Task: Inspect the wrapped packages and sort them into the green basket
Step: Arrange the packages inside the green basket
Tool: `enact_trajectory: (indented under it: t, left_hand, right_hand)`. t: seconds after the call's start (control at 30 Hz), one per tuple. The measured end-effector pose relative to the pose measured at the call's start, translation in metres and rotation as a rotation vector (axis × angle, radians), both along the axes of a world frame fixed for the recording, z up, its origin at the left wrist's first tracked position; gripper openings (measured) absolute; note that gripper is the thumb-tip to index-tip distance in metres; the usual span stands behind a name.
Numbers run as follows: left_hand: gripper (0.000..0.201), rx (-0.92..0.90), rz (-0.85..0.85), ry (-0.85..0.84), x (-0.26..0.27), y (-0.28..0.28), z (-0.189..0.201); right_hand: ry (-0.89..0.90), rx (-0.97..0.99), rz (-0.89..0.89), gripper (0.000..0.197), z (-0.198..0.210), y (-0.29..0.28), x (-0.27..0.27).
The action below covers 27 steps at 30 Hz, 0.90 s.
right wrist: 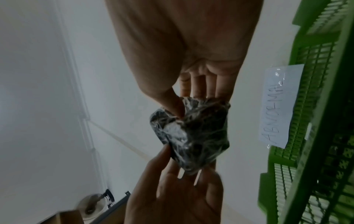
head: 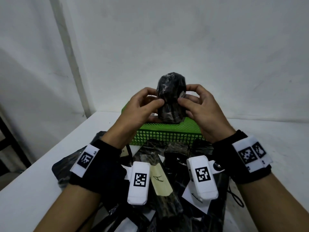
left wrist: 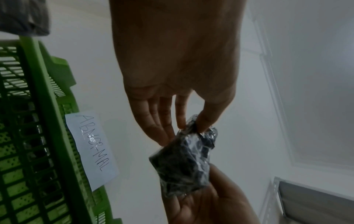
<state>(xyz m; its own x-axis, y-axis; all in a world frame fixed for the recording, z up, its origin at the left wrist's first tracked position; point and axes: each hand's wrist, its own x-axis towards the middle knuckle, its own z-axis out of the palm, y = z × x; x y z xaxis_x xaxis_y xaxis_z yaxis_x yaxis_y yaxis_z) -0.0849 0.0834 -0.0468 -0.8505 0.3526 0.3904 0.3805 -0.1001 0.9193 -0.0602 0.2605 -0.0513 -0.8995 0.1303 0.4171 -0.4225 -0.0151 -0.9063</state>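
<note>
A black package (head: 171,97) wrapped in clear film stands upright in the air above the green basket (head: 167,136). My left hand (head: 155,97) pinches its left side with thumb and fingers. My right hand (head: 185,95) grips its right side the same way. In the left wrist view the left fingers (left wrist: 203,121) pinch one end of the package (left wrist: 184,163). The right wrist view shows the right thumb (right wrist: 172,104) pressed into the package (right wrist: 193,136). A paper label (left wrist: 91,148) reading ABNORMAL is stuck on the basket's wall (left wrist: 47,121).
Several more black wrapped packages (head: 172,153) with paper labels lie piled on the white table (head: 33,181) between me and the basket. One label (head: 159,180) bears the letter A. A white wall stands close behind the basket.
</note>
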Motion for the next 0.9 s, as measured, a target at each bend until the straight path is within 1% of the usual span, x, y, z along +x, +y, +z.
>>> enact_trajectory:
  t: [0.03,0.07,0.17,0.27,0.3,0.33,0.43,0.47,0.5,0.57,0.63,0.7,0.77,0.83,0.9]
  left_hand:
    - [0.007,0.016,0.009,0.008,0.0,-0.001,0.0]
    - [0.007,0.015,0.021,0.02,-0.001,-0.001,-0.001]
    - [0.015,-0.039,0.064,0.064,-0.002,-0.003,-0.001]
    - [0.022,-0.093,0.086,0.114,0.001,-0.001,-0.001]
    - [0.023,-0.119,0.098,0.137,0.003,0.0,-0.001]
    - [0.022,-0.135,0.102,0.152,0.005,0.002,0.0]
    - [0.009,-0.081,0.05,0.136,0.009,0.004,0.002]
    - [0.01,-0.079,0.049,0.139,0.009,0.005,0.002]
    - [0.014,-0.1,0.067,0.155,0.009,0.005,0.002]
    - [0.021,-0.179,0.094,0.177,0.007,0.006,0.001]
    - [0.023,-0.213,0.06,0.141,0.008,0.008,-0.001]
    - [0.019,-0.175,0.034,0.104,0.009,0.01,-0.001]
    - [0.019,-0.119,0.082,0.097,0.008,0.008,-0.001]
    - [0.025,-0.113,0.175,0.13,0.006,0.006,-0.001]
    - [0.03,-0.143,0.22,0.164,0.006,0.005,-0.001]
  right_hand:
    - [-0.01,0.035,0.006,0.022,0.0,0.0,0.0]
    - [-0.018,0.073,0.008,0.024,0.001,0.001,0.001]
    - [-0.031,0.142,0.008,0.043,0.002,0.008,0.003]
    - [-0.08,0.146,0.089,0.053,0.006,0.01,0.007]
    - [-0.081,0.16,0.076,0.053,0.006,0.009,0.007]
    - [-0.066,0.172,0.027,0.05,0.006,0.007,0.007]
    - [0.023,0.179,-0.129,0.032,0.005,0.005,0.005]
    - [0.032,0.163,-0.135,0.031,0.006,0.006,0.004]
    - [0.022,0.134,-0.115,0.036,0.007,0.008,0.004]
    - [-0.021,0.072,-0.029,0.052,0.01,0.012,0.005]
    - [-0.045,0.045,0.018,0.053,0.011,0.014,0.004]
    - [-0.054,0.079,-0.041,0.054,0.009,0.013,0.003]
    - [-0.04,0.17,-0.113,0.059,0.008,0.011,0.004]
    - [-0.049,0.21,-0.098,0.053,0.009,0.009,0.006]
    - [-0.065,0.207,-0.039,0.046,0.008,0.009,0.007]
